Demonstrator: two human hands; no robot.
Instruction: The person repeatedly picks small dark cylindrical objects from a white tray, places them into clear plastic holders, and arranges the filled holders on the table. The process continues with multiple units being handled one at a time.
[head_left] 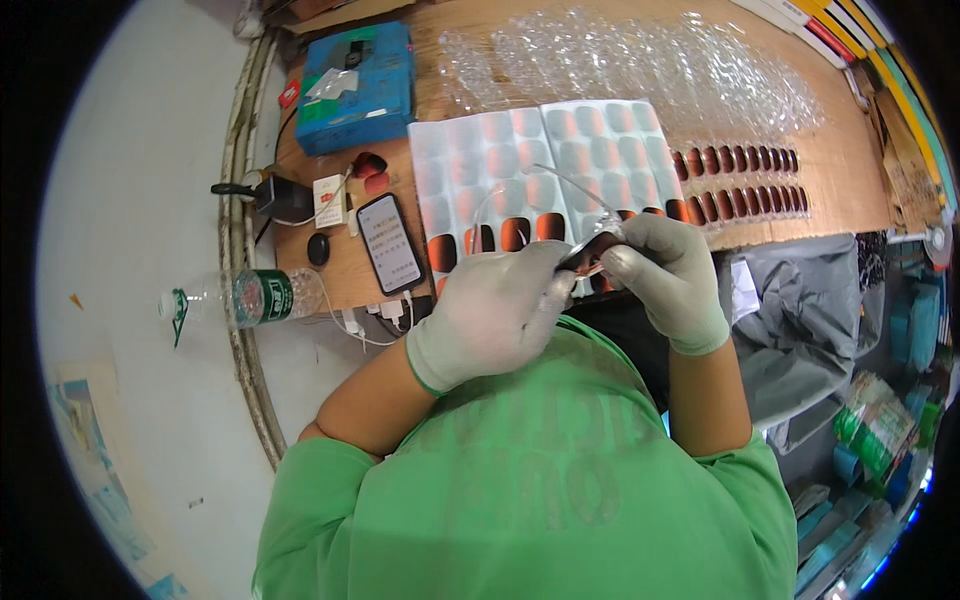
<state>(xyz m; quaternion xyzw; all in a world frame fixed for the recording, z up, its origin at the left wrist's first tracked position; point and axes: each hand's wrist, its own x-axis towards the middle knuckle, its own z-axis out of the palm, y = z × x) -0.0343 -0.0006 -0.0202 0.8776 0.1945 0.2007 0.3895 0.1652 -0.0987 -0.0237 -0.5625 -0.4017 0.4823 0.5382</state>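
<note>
Clear plastic (640, 65) covers the wooden desk's (850, 195) back, a blue box (375, 90) left, grey sheeting (800, 310) right; 2 gloved hands (495, 312) (672, 278), closed, pinch glasses (593, 250).

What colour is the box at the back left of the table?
The box is mainly blue; the head view shows it best.

White-gloved hands (490, 315), dark-lensed sunglasses (594, 248), black-to-orange gradient lenses (515, 235), green shirt (560, 450)
</note>
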